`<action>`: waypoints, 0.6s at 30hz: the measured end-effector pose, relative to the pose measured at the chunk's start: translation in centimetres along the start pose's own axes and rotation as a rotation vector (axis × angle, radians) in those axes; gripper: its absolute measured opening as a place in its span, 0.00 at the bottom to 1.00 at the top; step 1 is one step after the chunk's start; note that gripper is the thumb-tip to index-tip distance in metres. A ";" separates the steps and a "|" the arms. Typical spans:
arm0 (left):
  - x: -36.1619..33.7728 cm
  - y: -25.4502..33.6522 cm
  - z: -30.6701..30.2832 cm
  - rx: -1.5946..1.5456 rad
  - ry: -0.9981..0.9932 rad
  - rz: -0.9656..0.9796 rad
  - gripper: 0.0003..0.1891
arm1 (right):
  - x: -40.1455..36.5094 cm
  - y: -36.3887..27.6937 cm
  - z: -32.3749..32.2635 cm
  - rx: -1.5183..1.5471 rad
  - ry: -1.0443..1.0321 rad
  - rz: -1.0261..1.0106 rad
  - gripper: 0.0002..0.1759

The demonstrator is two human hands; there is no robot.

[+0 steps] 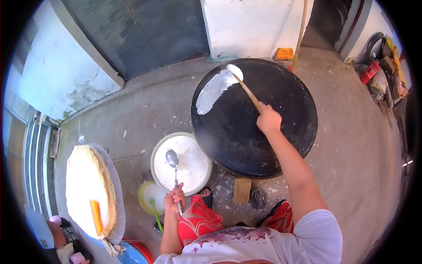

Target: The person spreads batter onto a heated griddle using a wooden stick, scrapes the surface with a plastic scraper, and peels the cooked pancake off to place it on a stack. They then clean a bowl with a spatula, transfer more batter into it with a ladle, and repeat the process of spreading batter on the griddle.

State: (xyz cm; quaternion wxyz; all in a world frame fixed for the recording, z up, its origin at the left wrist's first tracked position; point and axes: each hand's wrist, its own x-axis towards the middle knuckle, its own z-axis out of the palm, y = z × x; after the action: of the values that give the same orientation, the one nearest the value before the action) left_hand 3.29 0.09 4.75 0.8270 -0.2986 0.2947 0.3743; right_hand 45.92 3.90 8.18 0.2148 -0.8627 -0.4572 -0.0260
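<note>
My right hand (269,119) is closed round the wooden handle of a batter spreader (249,93). Its head rests near the far left rim of a round black griddle (268,141), at the end of a streak of white batter (214,93). Batter hides the shape of the head. My left hand (175,200) grips the handle of a large metal spoon (172,159), whose bowl is over a tub (154,169) of white batter. Beside that hand stands a small green bowl (143,193) of white liquid with a green spoon (155,213) in it.
On the left, a tall stack of thin pale flatbreads (85,176) lies on a round tray (118,198), with an orange strip (96,217) on top. A brick (242,190) sits below the griddle's near edge. An orange object (284,54) stands by the wall.
</note>
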 end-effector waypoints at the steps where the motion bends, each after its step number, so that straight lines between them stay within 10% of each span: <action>1: 0.2 0.2 -0.2 -0.001 0.001 0.002 0.18 | -1.0 -0.1 0.7 0.097 0.011 0.052 0.25; 18: 0.6 1.3 -0.7 0.011 0.000 -0.019 0.18 | 2.2 0.6 0.4 -0.168 -0.057 0.080 0.29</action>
State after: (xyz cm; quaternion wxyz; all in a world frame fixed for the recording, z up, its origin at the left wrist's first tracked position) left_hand 2.39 0.50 3.53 0.8321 -0.2968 0.2937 0.3649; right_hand 47.60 5.53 8.13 0.1293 -0.8956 -0.4245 -0.0311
